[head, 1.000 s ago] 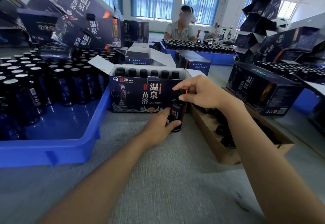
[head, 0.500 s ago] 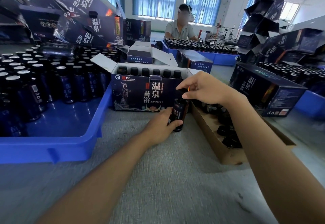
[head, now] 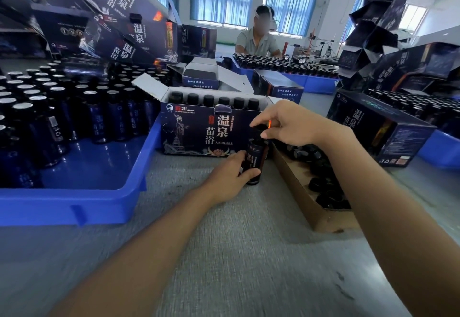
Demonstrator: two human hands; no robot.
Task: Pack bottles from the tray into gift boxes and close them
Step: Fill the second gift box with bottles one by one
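The left hand [head: 231,177] grips one bottle [head: 255,157] low round its body, thumb across the front. The right hand [head: 286,125] pinches the bottle's black top between thumb and fingertips. The bottle stands upright on the table [head: 249,254], just in front of the right end of the open box [head: 199,132] and beside the brown carton [head: 311,217] of loose black caps [head: 323,184].

By the look of it, the step in hand is capping this bottle before it goes into the box (whether the cap is already tight cannot be told from here).

The task looks well under way but far from over. A row [head: 216,98] of six black-capped bottles shows along the box's back edge. What stands in front of them is hidden by the box's front wall. Its side flap [head: 151,87] is up, so this box has yet to be closed. A shut box [head: 380,130] sits to the right, and more lie stacked behind, which I take for finished work.

The blue tray [head: 99,192] at the left holds many silver-topped bottles [head: 57,107], crowded toward its far side, with bare floor at the near side. Those remain to be capped, packed and boxed.
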